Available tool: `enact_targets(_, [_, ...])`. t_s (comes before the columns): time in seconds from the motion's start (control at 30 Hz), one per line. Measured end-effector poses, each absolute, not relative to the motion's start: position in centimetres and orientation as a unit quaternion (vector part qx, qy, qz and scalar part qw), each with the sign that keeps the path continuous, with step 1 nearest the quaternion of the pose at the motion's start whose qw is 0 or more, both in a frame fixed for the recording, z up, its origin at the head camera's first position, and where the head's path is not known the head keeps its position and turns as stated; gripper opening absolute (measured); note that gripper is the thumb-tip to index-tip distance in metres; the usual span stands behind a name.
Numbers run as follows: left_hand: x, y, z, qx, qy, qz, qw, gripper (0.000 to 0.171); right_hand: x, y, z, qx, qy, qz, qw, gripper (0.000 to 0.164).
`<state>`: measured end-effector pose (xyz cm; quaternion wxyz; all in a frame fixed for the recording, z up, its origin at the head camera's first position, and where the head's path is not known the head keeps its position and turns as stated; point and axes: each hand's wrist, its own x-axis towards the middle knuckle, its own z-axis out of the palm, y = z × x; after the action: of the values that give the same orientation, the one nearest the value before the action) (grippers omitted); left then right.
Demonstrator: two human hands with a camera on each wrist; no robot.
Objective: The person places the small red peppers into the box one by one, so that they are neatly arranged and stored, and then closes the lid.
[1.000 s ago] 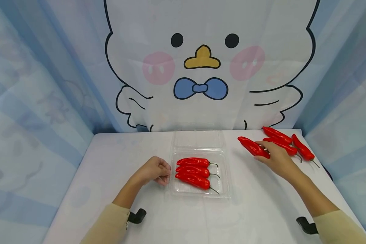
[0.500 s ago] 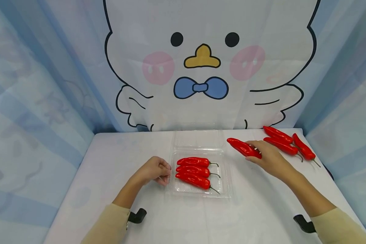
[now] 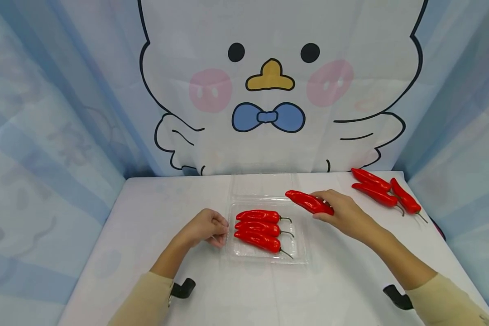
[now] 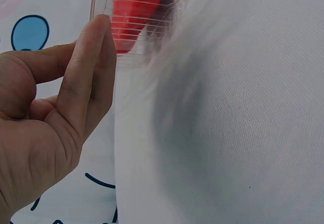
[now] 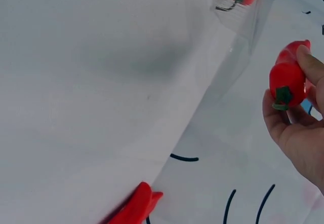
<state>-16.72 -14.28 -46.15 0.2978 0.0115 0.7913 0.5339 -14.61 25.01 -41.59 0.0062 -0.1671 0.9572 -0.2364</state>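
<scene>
A red chili pepper (image 3: pixel 307 202) is gripped between the thumb and fingers of my right hand (image 3: pixel 344 216), over the right back part of a clear plastic container (image 3: pixel 265 260). The right wrist view shows its green stem end (image 5: pixel 282 96) facing the camera. Three more red peppers (image 3: pixel 258 241) lie side by side in the container, stems to the right. At the container's left edge, my left hand (image 3: pixel 205 227) pinches the rim with its fingertips; the left wrist view shows the clear wall (image 4: pixel 139 29) right at them.
The container's clear lid (image 3: pixel 265 184) is folded back toward the patterned curtain (image 3: pixel 269 149). Three loose red peppers (image 3: pixel 375 194) lie at the back right corner of the white table (image 3: pixel 163 192). Dark camera mounts (image 3: pixel 183 288) stick out from both sleeves.
My right hand has carried its pepper leftward, from near the loose peppers to over the container's right side. The left hand and the container have stayed in place.
</scene>
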Motion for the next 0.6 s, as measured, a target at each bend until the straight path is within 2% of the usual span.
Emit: enact_targets(0.6, [-16.8, -14.3, -46.1, 0.023, 0.788, 0.538, 0.298, 0.013, -14.4, 20.8, -41.9, -0.226, 0.939, -0.253, 0.062, 0.058])
